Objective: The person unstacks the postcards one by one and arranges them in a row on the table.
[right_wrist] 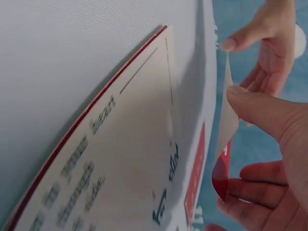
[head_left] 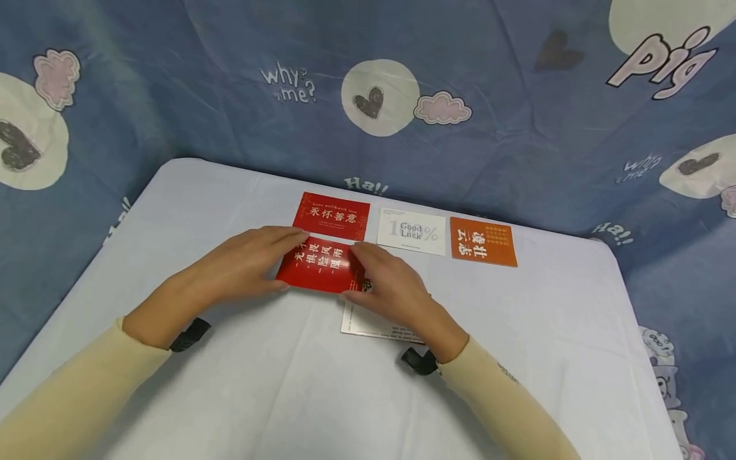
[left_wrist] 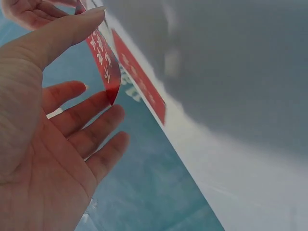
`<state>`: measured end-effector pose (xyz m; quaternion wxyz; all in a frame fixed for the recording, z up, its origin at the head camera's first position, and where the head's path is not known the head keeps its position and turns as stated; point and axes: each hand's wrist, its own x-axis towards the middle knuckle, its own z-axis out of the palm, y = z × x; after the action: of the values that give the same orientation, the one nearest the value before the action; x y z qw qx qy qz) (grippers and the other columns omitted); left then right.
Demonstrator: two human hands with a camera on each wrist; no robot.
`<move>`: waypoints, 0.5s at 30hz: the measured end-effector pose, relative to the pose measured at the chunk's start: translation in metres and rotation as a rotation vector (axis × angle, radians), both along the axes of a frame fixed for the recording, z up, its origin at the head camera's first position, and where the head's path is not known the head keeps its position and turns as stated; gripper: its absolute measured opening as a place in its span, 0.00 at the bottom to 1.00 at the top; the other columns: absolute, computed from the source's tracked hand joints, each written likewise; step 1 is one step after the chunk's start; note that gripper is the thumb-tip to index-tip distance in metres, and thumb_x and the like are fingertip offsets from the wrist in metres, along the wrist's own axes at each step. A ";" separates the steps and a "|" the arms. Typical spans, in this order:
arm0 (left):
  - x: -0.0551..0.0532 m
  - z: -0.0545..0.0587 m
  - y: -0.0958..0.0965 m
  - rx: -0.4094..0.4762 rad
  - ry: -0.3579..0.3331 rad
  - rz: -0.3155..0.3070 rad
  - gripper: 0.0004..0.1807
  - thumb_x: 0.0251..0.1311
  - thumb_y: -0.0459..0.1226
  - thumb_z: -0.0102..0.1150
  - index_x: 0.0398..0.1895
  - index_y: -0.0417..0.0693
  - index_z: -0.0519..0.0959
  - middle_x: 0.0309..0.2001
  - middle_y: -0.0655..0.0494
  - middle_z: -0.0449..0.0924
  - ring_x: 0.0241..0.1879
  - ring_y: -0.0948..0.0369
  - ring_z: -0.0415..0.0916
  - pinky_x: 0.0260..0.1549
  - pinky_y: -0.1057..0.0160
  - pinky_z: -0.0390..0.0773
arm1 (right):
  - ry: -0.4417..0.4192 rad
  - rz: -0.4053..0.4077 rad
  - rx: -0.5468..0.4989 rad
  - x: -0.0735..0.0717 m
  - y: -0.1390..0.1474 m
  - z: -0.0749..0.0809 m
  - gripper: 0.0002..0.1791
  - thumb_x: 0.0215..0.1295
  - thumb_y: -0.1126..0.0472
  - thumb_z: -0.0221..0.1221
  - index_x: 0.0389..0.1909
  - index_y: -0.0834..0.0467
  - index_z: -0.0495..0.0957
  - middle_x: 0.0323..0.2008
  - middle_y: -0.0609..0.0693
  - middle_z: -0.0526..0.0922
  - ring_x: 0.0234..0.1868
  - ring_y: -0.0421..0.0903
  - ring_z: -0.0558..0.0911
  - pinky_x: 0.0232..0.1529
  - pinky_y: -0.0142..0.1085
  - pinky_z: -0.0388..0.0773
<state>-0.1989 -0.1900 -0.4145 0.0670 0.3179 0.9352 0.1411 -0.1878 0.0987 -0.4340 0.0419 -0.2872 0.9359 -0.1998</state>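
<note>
Both hands hold a red card (head_left: 321, 276) with white Chinese characters, raised off the white table. At the card's left side, the left hand (head_left: 241, 263) has its thumb on the near edge and fingers on the far edge. The right hand (head_left: 397, 284) pinches the right side the same way. In the left wrist view the card (left_wrist: 102, 57) stands tilted between thumb and fingertips; in the right wrist view the card (right_wrist: 226, 125) looks bowed and shows its pale back. Under the right hand lies a cream printed card or stack (head_left: 374, 324), partly hidden.
Along the table's back lie another red card (head_left: 332, 217), a white "Good Luck" card (head_left: 411, 233) and an orange card (head_left: 483, 241) in a row. A patterned blue cloth (head_left: 230, 96) hangs behind the white tabletop (head_left: 230, 396).
</note>
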 end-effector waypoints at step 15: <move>-0.015 -0.012 -0.019 0.001 -0.058 0.079 0.52 0.48 0.36 0.84 0.76 0.38 0.67 0.72 0.39 0.68 0.70 0.41 0.66 0.57 0.38 0.80 | 0.052 -0.012 0.062 -0.019 -0.033 -0.018 0.43 0.56 0.42 0.77 0.69 0.57 0.73 0.65 0.51 0.79 0.67 0.50 0.74 0.58 0.47 0.80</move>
<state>-0.2139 -0.2093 -0.4267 0.0881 0.2767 0.9446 0.1533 -0.2068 0.0657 -0.4518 0.0254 -0.2853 0.9440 -0.1635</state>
